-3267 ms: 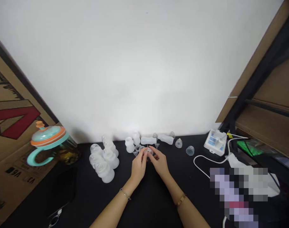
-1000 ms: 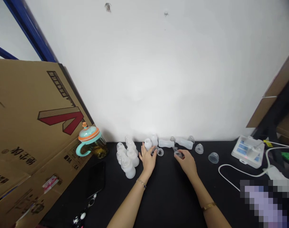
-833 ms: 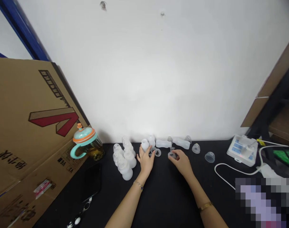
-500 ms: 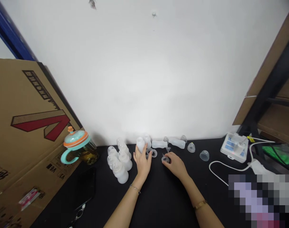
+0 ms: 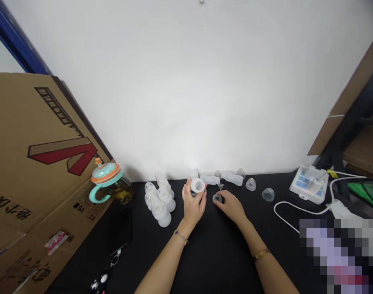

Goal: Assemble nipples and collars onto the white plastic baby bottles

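A plain white wall [image 5: 186, 102] stands behind a black counter [image 5: 217, 253]. At the far left, a cardboard box [image 5: 52, 163] borders a jug [image 5: 108, 179] with a turquoise and orange lid, and a dark phone [image 5: 121, 230] lies in front of the jug. Next comes a cluster of capped bottles [image 5: 160, 204], standing upright close together.

Right of the cluster, the left hand [image 5: 193, 208] is wrapped around an uncapped bottle [image 5: 198, 185], its mouth tilted toward the wearer. The bottle looks like thin, cloudy plastic: probably light, with some give in the wall and perhaps a little slick. The body below the rim seems the surest hold, leaving the mouth free. It sits at the fingertips, beyond the palm.

The two hands are apart. The right hand [image 5: 232, 208] pinches a clear ring [image 5: 217, 198] between thumb and fingers; whether it touches the counter I cannot tell. The ring is likely very light and best taken by its outer edge. It lies at the left side of that hand, between the two hands. Just behind it is a small clear funnel-shaped piece [image 5: 220, 186], probably soft.

Farther right are a clear dome [image 5: 268, 194] and a white power strip [image 5: 309, 183].
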`<state>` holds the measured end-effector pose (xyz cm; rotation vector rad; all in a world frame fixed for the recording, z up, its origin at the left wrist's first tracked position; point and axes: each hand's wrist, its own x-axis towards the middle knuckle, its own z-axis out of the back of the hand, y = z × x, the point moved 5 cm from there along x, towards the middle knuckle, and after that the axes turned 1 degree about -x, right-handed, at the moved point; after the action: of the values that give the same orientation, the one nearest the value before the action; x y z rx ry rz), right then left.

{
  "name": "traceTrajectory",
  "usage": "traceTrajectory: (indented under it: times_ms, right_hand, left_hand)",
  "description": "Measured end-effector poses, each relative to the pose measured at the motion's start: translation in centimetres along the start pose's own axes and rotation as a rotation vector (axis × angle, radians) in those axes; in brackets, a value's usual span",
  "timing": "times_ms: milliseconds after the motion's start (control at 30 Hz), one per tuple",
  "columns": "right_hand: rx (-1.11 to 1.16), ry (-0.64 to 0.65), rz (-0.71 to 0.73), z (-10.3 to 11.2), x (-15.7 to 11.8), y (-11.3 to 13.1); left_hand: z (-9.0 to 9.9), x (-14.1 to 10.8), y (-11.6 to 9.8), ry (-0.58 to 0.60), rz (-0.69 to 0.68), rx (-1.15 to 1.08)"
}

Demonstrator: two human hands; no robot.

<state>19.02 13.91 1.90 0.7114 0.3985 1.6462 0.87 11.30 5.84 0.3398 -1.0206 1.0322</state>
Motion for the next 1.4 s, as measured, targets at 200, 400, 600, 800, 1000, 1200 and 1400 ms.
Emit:
traceTrajectory:
  times_ms: [200,400,600,800,1000,1200,1400]
  right_hand:
    - [0.021,0.014,-0.015,0.0,0.0,0.1]
    - [0.049,0.021,-0.025,0.0,-0.1,0.2]
    - [0.044,0.012,-0.061,-0.1,0.0,0.1]
    - [0.036,-0.016,-0.076,-0.1,0.0,-0.2]
    - [0.028,-0.039,-0.068,-0.3,0.1,-0.6]
    - [0.039,-0.052,-0.049,-0.1,0.1,-0.6]
    - [0.063,-0.039,-0.062,0.0,0.1,-0.6]
  left_hand:
    - [-0.2,-0.6,-0.3,-0.015,-0.094,-0.018]
    - [-0.5,-0.7,-0.1,0.029,-0.031,-0.064]
    - [-0.7,-0.7,0.2,-0.026,0.093,-0.081]
    - [-1.1,-0.8,0.2,0.008,0.114,-0.089]
    - [-1.8,-1.2,-0.1,0.076,0.078,-0.086]
    - [-1.7,-1.2,-0.5,0.119,0.094,-0.097]
    - [-1.8,-1.1,-1.0,0.186,0.063,-0.102]
